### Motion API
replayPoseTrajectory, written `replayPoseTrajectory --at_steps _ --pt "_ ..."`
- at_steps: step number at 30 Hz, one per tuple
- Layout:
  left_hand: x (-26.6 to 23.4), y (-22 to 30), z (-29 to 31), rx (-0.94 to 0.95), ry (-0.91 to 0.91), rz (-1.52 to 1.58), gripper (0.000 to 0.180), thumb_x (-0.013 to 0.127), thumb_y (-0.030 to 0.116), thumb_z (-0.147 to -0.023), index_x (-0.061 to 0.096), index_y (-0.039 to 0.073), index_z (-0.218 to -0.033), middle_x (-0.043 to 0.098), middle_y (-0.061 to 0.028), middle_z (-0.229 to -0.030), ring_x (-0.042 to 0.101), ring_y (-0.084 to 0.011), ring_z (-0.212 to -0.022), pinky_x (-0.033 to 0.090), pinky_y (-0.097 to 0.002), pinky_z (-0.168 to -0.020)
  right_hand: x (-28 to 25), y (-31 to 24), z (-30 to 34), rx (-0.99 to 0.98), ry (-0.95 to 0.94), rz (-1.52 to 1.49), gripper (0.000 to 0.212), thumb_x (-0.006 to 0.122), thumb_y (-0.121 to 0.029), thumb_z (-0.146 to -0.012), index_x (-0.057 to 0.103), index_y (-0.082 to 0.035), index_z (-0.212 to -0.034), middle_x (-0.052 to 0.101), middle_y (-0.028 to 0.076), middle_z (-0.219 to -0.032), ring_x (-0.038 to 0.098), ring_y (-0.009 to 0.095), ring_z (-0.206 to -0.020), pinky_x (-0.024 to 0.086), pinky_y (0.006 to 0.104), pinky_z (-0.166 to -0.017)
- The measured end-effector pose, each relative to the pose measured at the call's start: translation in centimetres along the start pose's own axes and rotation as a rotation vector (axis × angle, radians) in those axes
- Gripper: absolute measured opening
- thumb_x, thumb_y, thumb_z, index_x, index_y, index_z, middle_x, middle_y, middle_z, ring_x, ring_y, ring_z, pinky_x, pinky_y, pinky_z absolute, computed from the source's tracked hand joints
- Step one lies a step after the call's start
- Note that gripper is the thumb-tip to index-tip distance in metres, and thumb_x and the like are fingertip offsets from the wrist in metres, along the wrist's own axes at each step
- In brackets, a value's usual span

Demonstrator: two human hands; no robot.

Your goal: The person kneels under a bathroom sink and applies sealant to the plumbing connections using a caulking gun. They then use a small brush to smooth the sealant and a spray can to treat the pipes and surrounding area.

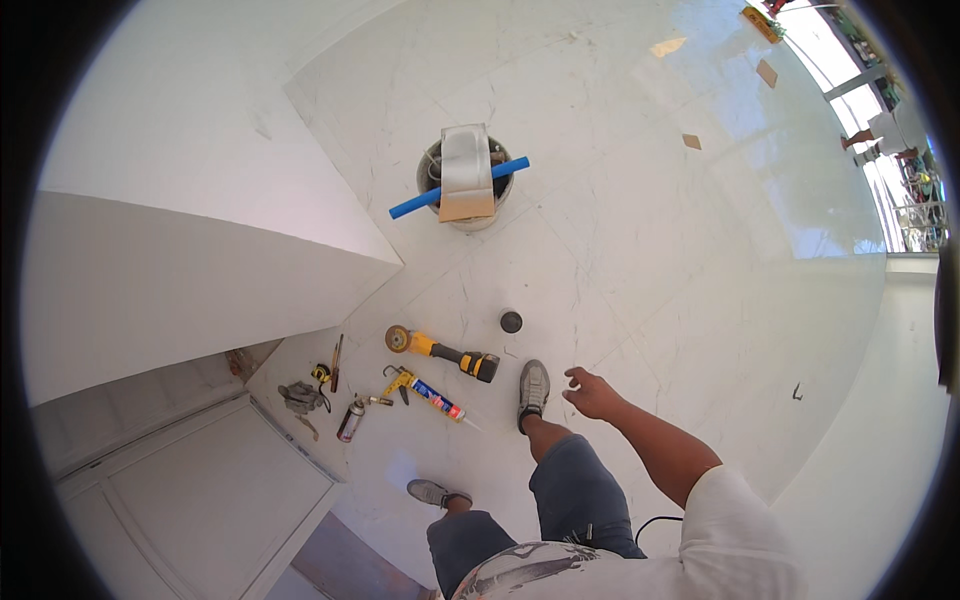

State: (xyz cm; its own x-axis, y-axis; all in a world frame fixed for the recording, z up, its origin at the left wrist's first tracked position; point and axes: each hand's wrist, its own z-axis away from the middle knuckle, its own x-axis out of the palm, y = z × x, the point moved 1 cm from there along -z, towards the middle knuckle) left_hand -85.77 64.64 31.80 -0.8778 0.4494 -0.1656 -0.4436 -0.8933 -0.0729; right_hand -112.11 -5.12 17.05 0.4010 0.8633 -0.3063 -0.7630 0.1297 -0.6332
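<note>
A person stands on a glossy white tiled floor (700, 250), the right hand (592, 393) empty with fingers loosely spread, hanging in the air just right of the yellow-and-black angle grinder (443, 352) that lies on the floor; the left hand is out of view. The grinder, its disc end pointing away from the hand and its black battery end nearest, looks heavy, rigid and best gripped round the yellow body, clear of the disc. Just below the grinder lies a caulking gun (425, 390), to its right a small dark round cap (511, 321), and well above it a bucket (466, 180) with a blue pipe (458, 188).
</note>
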Motion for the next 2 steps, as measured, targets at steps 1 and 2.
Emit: replayPoseTrajectory --at_steps 1,2 --pt "-1.1 0.6 -1.3 -0.091 0.026 0.134 0.039 0.076 0.033 -0.091 0.065 0.001 -0.110 0.069 -0.0116 -0.104 0.070 -0.0223 -0.084 0.056 -0.0404 -0.070 -1.0 2.7 4.8 0.097 -0.006 0.103 0.056 0.069 -0.026 -0.090 0.052 -0.001 -0.137 0.068 0.027 -0.121 0.068 0.040 -0.111 0.055 0.0459 -0.094" --pt "-3.3 3.2 -3.7 -0.060 0.075 0.189 0.040 0.076 0.033 -0.091 0.065 0.000 -0.110 0.069 -0.0117 -0.104 0.070 -0.0223 -0.084 0.056 -0.0403 -0.070 -1.2 5.7 10.0 0.174 -0.003 0.175 0.054 0.069 -0.026 -0.088 0.055 -0.001 -0.135 0.069 0.025 -0.120 0.068 0.040 -0.111 0.054 0.0454 -0.097"
